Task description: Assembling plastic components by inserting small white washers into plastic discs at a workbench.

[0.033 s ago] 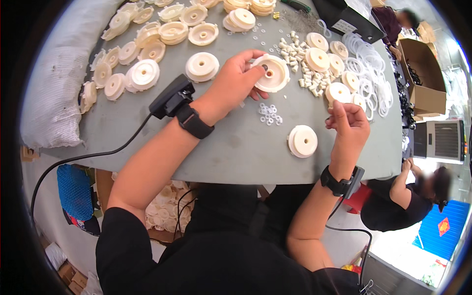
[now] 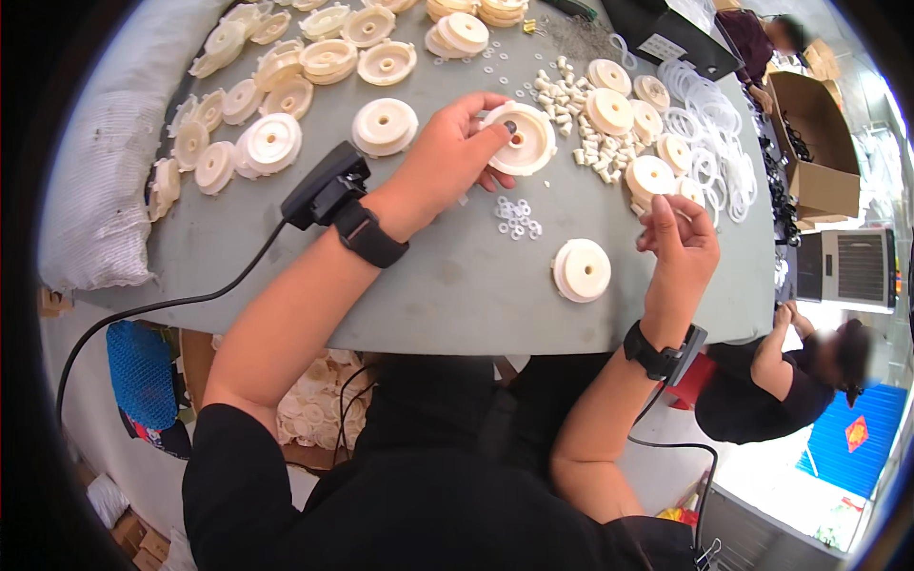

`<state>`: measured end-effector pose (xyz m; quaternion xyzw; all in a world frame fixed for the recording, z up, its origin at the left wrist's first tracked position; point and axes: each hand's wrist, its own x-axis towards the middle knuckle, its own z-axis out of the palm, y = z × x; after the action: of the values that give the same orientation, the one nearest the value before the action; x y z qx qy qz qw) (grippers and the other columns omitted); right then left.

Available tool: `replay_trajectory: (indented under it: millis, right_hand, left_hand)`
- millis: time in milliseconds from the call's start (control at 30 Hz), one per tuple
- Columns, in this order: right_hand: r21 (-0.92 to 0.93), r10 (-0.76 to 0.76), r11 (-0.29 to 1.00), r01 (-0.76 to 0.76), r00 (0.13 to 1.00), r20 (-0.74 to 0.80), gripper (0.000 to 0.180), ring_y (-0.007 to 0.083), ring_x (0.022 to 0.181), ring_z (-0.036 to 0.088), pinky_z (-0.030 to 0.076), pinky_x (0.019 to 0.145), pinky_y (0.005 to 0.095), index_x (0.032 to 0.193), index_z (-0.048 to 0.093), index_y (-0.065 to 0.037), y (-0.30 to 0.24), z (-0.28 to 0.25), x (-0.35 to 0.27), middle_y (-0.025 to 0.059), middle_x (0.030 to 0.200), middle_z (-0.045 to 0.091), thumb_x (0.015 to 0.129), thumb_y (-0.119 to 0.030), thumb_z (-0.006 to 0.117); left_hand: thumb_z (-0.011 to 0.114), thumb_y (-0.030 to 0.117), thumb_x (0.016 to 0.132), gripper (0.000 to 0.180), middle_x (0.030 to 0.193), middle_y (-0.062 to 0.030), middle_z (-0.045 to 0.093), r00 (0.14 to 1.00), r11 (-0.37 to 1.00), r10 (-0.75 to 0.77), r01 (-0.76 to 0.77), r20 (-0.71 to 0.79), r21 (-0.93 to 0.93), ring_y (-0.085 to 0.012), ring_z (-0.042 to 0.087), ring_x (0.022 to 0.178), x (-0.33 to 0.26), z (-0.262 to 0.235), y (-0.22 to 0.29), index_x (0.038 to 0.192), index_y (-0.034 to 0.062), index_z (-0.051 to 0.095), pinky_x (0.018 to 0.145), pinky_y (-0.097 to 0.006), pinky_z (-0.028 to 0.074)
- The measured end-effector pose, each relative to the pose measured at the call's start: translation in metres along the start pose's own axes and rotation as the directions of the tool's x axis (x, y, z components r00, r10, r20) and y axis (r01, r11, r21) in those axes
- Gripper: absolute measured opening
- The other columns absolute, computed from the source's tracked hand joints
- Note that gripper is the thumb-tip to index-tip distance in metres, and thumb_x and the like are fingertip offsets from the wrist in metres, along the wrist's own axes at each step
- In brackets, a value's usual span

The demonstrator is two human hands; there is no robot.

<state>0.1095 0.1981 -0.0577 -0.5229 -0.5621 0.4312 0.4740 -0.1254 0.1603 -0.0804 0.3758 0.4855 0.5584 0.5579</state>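
My left hand (image 2: 459,157) grips a cream plastic disc (image 2: 533,164) with a raised rim and a central hub, tilted above the table. Its thumb reaches inside the rim, over a small dark spot beside the hub. My right hand (image 2: 681,233) is raised near the table's right side, thumb and forefinger drawn together; what they hold, if anything, is too small to make out. Between my hands, nearer me, lies a stepped cream pulley-like disc (image 2: 582,270). A small cluster of white rings (image 2: 518,220) sits just below the held disc.
Cream discs (image 2: 328,61) cover the far left of the grey table (image 2: 428,295). Short cream plugs (image 2: 598,157), more discs and translucent rings (image 2: 709,176) lie to the right. A black box (image 2: 671,43) stands behind. Cables run from both wrists. Another person (image 2: 785,381) sits at right.
My right hand has shifted slightly to the right, and its fingers have turned a little. My left hand keeps its hold on the disc. The whole view has moved slightly.
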Motion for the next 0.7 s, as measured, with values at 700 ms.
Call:
replay_trajectory:
  millis: [700]
  right_hand:
    - [-0.665,-0.079,0.745,-0.048,0.984,-0.160,0.019,0.0066,0.045,0.046,0.034,0.044,0.0230,0.095,0.063,-0.006,0.038,-0.078,0.033,0.0004,0.050,0.050,0.077,-0.012,0.063]
  left_hand:
    - [0.059,0.015,0.083,0.042,0.092,-0.0064,0.060,0.990,0.984,0.084,-0.100,0.109,0.149,-0.0078,0.059,0.072,0.008,-0.002,-0.009,0.119,0.0003,0.043,0.061,-0.021,0.051]
